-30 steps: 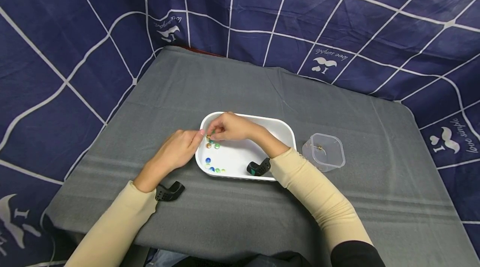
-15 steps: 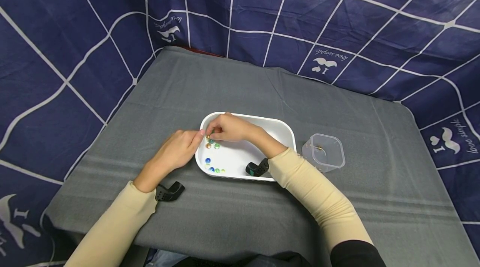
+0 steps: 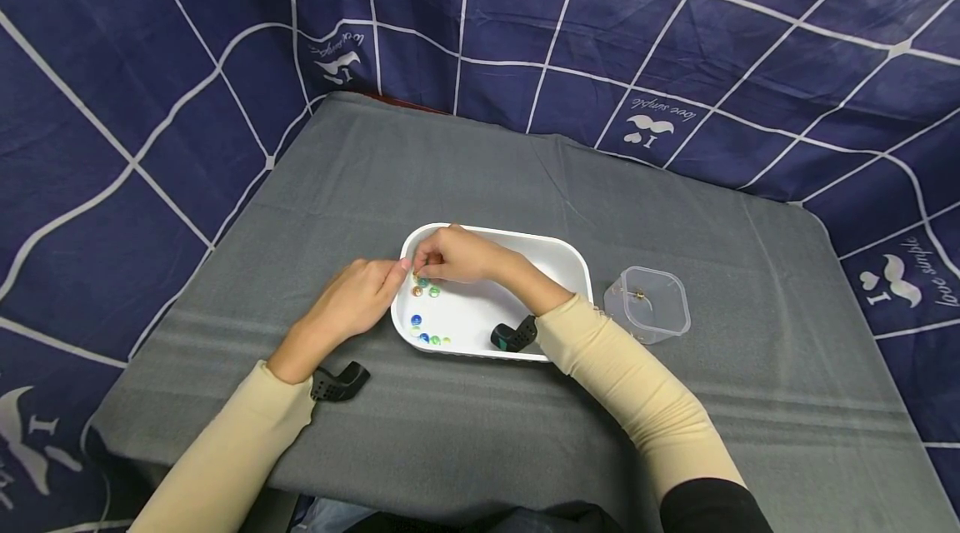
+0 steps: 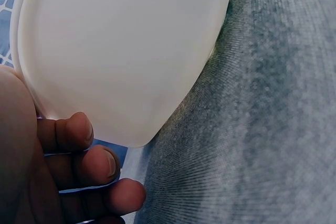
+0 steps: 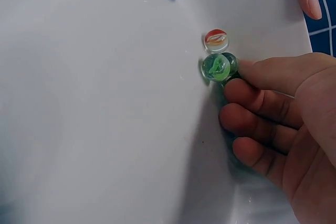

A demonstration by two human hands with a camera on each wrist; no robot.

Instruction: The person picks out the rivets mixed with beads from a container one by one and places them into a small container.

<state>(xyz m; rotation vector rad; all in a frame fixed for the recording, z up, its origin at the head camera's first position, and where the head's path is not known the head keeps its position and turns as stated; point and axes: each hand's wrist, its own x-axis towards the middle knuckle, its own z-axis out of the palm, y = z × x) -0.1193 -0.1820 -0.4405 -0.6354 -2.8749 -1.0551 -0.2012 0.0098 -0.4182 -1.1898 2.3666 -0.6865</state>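
Note:
My left hand [image 3: 358, 296] grips the left rim of a white tray [image 3: 525, 240], its thumb over the edge. In the left wrist view its curled fingers [image 4: 100, 163] lie by the tray's outer wall. My right hand [image 3: 465, 256] reaches into the tray's far left corner, thumb and fingertips pinching at a small gold-coloured piece [image 3: 417, 276], mostly covered and too small to name. Right at those fingertips, in the right wrist view, sit a green-swirled marble [image 5: 215, 67], a darker marble [image 5: 231, 62] behind it and a red-and-white marble [image 5: 216, 40].
More blue and green marbles [image 3: 425, 338] lie in the tray's near left corner. A clear plastic box [image 3: 663, 312] with a small gold-coloured thing [image 3: 639, 294] in it stands to the tray's right, on a grey cloth [image 3: 480, 433]. A blue curtain [image 3: 510, 25] hangs behind.
My right hand's fingertips have closed in slightly, covering more of the gold-coloured piece. The right wrist has shifted a little left. The left hand, tray and box have stayed put.

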